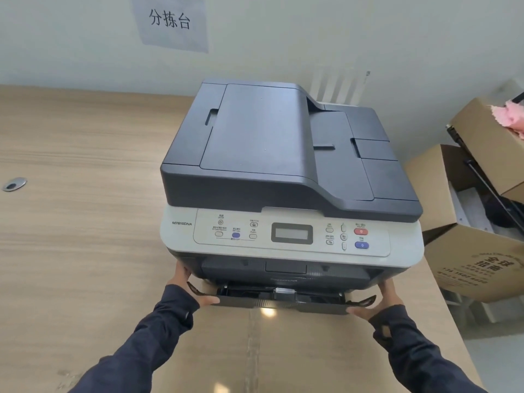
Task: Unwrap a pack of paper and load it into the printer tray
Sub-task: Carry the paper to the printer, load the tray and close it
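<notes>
Dark grey and light grey multifunction printer [289,177] stands on a pale wood-grain table [71,194], against a white wall. A brown cardboard surface with a taped seam [255,344] lies on the table directly in front of the printer, under my forearms.

The black plastic paper tray [279,297] sits at the printer's base, projecting a little from the front. Whether it holds any paper I cannot tell; its interior is dark and mostly hidden.

My left hand [192,287] grips the tray's left end, thumb along the front edge, fingers curled around the corner. My right hand [378,300] grips the tray's right end in the same way, fingers closed on the corner.

No pack of paper shows in this view.

Open brown cardboard boxes [476,251] stand off the table's right edge. A white paper sign with black characters [170,21] hangs on the wall.
</notes>
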A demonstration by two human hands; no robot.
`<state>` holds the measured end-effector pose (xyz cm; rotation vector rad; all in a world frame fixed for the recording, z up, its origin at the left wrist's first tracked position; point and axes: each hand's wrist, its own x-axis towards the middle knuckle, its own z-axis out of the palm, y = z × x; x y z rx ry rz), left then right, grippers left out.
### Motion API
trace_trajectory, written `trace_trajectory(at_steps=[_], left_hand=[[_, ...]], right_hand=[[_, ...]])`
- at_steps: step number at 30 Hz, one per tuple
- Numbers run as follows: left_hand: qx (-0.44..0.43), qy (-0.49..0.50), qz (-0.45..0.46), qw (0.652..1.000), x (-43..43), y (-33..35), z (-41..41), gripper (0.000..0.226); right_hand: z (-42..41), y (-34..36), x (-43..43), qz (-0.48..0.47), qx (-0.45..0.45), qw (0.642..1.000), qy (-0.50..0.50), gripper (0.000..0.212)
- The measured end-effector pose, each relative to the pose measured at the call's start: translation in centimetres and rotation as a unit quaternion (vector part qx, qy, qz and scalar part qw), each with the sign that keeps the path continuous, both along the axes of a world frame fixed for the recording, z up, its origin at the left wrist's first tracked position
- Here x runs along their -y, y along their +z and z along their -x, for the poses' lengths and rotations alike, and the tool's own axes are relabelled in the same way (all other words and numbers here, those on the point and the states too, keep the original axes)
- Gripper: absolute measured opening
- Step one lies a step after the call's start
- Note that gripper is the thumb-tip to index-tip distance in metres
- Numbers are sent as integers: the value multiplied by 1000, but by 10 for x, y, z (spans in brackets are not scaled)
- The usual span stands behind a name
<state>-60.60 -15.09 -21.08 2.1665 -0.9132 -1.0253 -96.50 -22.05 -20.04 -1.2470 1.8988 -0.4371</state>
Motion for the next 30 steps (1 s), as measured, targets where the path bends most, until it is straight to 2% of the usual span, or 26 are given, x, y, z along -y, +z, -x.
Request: trace_trajectory(at_steps=[4, 14, 22, 27, 30], left_hand=[[18, 21, 3, 1000, 7, 2, 2, 107], [24, 29, -36, 999, 11, -3, 0, 106], [64, 19, -86, 994, 22, -4, 4, 82], [72, 22, -73, 994, 23, -9, 2, 88], [41, 35, -77, 996, 24, -2, 4, 92]], right_hand=[[-3, -4, 3, 31, 6, 999, -20, 89], [1, -18, 11, 10, -10, 1000, -14, 88], [-12, -2, 17, -24, -39, 998, -45, 71], [-16, 4, 16, -33, -43, 997, -60, 67], [-18, 10, 18, -59, -22, 996, -63, 72]])
